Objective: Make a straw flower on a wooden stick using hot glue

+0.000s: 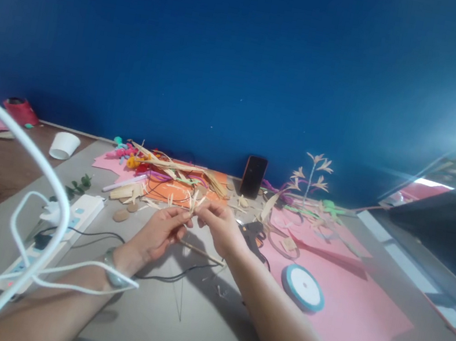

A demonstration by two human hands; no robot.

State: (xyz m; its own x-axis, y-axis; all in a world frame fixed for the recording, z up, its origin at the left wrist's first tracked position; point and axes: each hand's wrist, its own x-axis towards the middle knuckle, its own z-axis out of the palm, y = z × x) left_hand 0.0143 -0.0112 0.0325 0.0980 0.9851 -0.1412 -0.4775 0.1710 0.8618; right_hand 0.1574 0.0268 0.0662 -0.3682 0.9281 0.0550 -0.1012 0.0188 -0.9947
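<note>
Right now, from the head camera, you have both hands together over the middle of the surface (130, 326), working on a small pale husk flower (193, 200). It sits right at your fingertips, its narrow petals pointing up and away from you. Your left hand (162, 230) has its grip pinched, thumb against fingers, at the base of the flower. Your right hand (218, 224) meets it from the other side, its grip also drawn nearly together on the same piece; the contact is small and a little blurred, so the exact hold of each finger is hard to make out.

Just below your hands, a thin tan stick (201, 251) lies slantwise, and a black cable (180, 277) runs across the surface under your left wrist, which wears a watch (116, 268). Beside your right forearm is a dark glue gun (252, 233), and nearer to you a tape roll (303, 288) with a blue rim lies flat on pink sheets (360, 323). Beyond your hands, a phone (253, 176) stands against the blue wall (229, 65), with an upright stem of pale flowers (309, 179) to its right. Orange paper (167, 190) lies under loose husk strips. On your left you have a white power strip (80, 218), crossed by a white cord (65, 212), and a paper cup (64, 146) tipped beyond it.
</note>
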